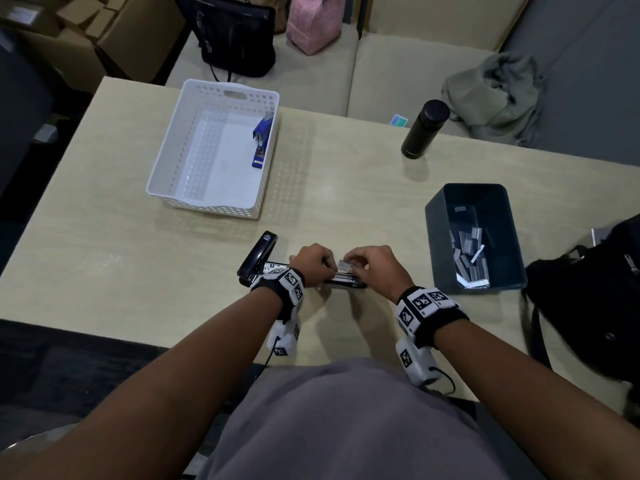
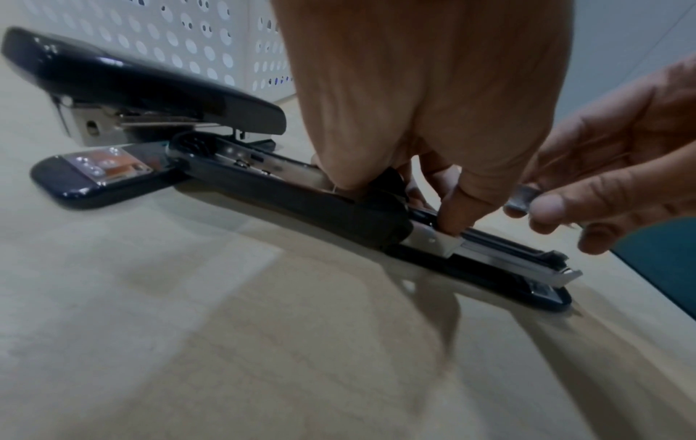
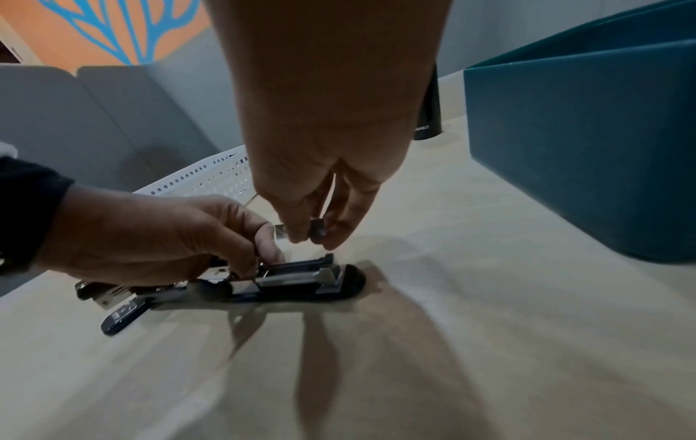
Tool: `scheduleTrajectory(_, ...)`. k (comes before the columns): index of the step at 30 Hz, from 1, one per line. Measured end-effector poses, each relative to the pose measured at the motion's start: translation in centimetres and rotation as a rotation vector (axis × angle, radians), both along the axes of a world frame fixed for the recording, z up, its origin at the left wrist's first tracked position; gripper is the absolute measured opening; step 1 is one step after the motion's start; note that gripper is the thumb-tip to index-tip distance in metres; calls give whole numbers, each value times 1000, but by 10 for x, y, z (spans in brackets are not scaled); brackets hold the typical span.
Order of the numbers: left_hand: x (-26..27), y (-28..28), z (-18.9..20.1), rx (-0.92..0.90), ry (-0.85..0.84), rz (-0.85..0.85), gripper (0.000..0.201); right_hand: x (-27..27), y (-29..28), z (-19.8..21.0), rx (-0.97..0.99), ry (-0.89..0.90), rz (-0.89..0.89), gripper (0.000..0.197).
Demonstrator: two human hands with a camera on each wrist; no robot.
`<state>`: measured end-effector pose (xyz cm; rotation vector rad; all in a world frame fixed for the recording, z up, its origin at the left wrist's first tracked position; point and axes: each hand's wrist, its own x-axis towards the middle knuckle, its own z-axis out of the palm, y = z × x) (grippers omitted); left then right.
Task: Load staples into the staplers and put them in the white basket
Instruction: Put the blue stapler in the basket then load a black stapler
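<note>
A black stapler [image 1: 346, 284] lies opened flat on the table, its cover [image 2: 301, 205] folded back and its metal magazine [image 2: 501, 256] exposed. My left hand [image 1: 313, 259] grips it at the hinge, one fingertip pressing into the magazine channel. My right hand [image 1: 372, 263] pinches a short strip of staples [image 2: 521, 199] just above the open magazine [image 3: 297, 277]. A second black stapler [image 1: 258, 256] lies closed right behind the left hand. Farther back on the left, the white basket [image 1: 166, 150] holds a blue stapler [image 1: 260, 138].
A dark blue bin [image 1: 433, 230] with several staple strips [image 1: 467, 244] stands to the right of my hands. A black bottle [image 1: 424, 129] stands at the far right edge of the table. A black bag [image 1: 588, 299] rests on the right corner.
</note>
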<state>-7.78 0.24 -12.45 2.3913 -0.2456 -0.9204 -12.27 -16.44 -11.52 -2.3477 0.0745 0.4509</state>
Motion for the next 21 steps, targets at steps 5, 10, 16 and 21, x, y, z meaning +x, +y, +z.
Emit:
scheduleTrajectory(5,-3,0,-1,4,-2,4,13,-12,11,-9,-157,15,57,15)
scheduleTrajectory(10,-2,1,0,4,22,4,17,-20,12,-8,-56,-79,-21,16)
scheduleTrajectory(16,-1,1,-1,-1,27,4,21,-18,2,-4,127,-29,-187,7)
scheduleTrajectory(21,-1,2,-1,-6,41,7,19,-18,6,-5,203,42,-311,6)
